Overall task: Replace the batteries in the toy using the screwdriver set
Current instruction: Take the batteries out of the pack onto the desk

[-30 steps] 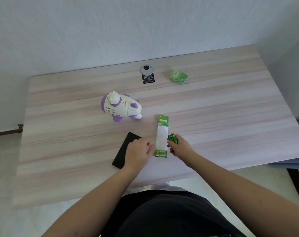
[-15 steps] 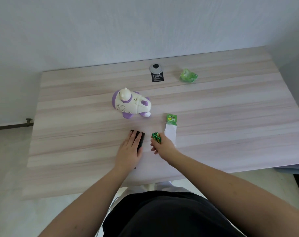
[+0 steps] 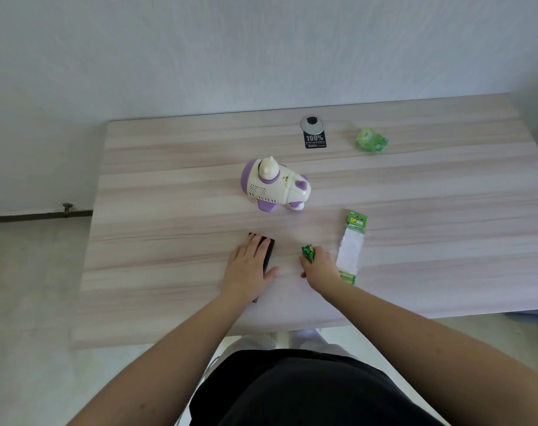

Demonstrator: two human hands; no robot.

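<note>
Head view, looking down on the wooden surface (image 3: 169,186), and the toy (image 3: 275,187) sits at centre frame, a white and purple vehicle figure lying with its long axis running left to right, straight up-frame from both hands and well apart from them. Left hand (image 3: 249,267) lies flat, fingers spread, on the black case (image 3: 269,249), presumably the screwdriver set, whose long side runs up and down the frame; that hand looks the nearer one to the toy. Right hand (image 3: 320,267) is curled round a clutch of green batteries (image 3: 308,253), grip pinched on them, just right of the case. Beside it to the right lies the battery pack (image 3: 352,244), a long strip with a green header; the letters look like "GP", too small to be sure. Near the far edge, a black label (image 3: 315,140) reads "100%" below a round grommet (image 3: 312,123); to its right, crumpled green wrapping (image 3: 371,140).
</note>
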